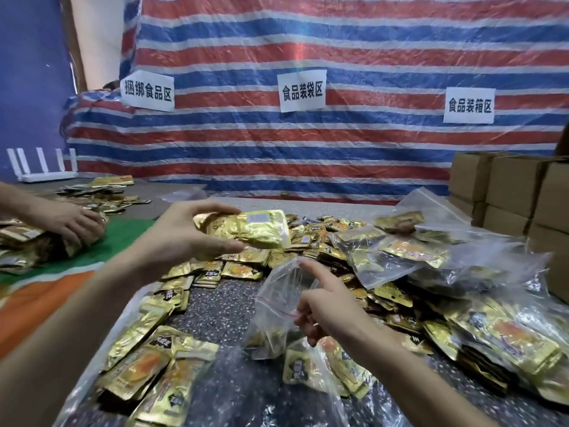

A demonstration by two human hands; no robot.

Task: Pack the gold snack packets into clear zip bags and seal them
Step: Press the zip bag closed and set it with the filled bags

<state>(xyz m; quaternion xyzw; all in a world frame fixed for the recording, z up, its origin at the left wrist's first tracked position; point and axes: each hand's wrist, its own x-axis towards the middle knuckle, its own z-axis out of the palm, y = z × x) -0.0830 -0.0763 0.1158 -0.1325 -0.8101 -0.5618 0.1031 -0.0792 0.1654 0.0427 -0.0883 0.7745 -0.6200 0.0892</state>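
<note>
**Gold packets in one hand, bag in the other**

The left hand (181, 238) curls around a bunch of gold packets (249, 229), up above the table (221, 303). Lower down, the right hand (326, 306) pinches a clear zip bag (274, 306), one finger pointing out. Loose packets (311, 238) lie all around.

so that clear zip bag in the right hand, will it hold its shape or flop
Probably floppy: the clear zip bag hangs creased and sagging from the right hand, whose index finger seems to prop its mouth open. Likely very light, as the film looks thin. Its glossy surface suggests the gold packets in the left hand could slide in easily.
</note>
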